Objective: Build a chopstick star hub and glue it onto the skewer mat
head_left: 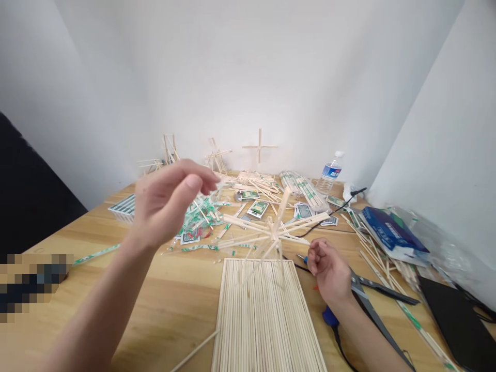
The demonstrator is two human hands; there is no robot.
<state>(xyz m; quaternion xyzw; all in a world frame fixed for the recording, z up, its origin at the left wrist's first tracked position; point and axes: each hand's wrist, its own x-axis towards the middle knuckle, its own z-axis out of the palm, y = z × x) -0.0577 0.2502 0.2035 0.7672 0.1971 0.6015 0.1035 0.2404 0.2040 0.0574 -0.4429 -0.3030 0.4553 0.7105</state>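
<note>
My left hand [170, 199] is raised above the table, its fingers pinched together on the end of a thin wooden stick [228, 179]. My right hand [329, 268] rests on the table with its fingers curled shut; what it holds, if anything, is hidden. Between the hands a star-shaped frame of wooden sticks [271, 230] stands on a flat mat of sticks laid side by side [263, 320]. A blue glue gun [329, 316] lies under my right wrist, and black scissors [374, 297] lie just right of that hand.
Loose sticks and green-printed wrappers [201, 217] litter the wooden table [155, 305]. Small stick structures and a stick cross [259, 146] stand at the back wall. A water bottle [329, 175], a blue packet [391, 232] and a black slab [461, 320] lie to the right.
</note>
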